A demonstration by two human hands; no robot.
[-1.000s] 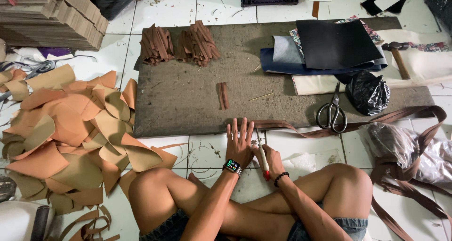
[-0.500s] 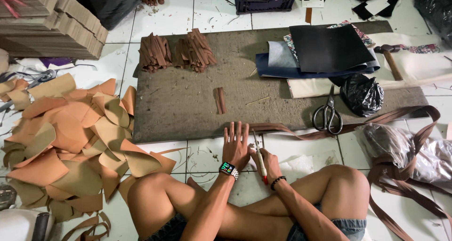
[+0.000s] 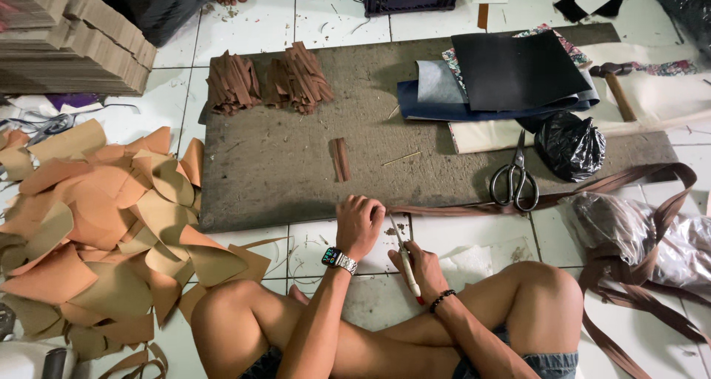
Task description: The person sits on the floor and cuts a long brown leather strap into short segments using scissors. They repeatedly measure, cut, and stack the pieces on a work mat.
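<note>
The person sits cross-legged on the tiled floor (image 3: 244,24) at the near edge of a grey work mat (image 3: 281,157). The left hand (image 3: 358,225), a watch on its wrist, is curled and pressed down on the end of a long brown strap (image 3: 459,209) that lies along the mat's near edge and runs off to the right. The right hand (image 3: 422,266) is clenched around a slim pale-handled knife (image 3: 404,257), whose tip points up at the strap just beside the left hand. A short cut brown piece (image 3: 340,159) lies on the mat above the hands. Scissors (image 3: 515,175) rest to the right, beside a black plastic bag (image 3: 570,146). Two heaps of brown strips (image 3: 266,79) sit at the mat's far edge, and tan leather scraps (image 3: 96,223) cover the floor on the left.
</note>
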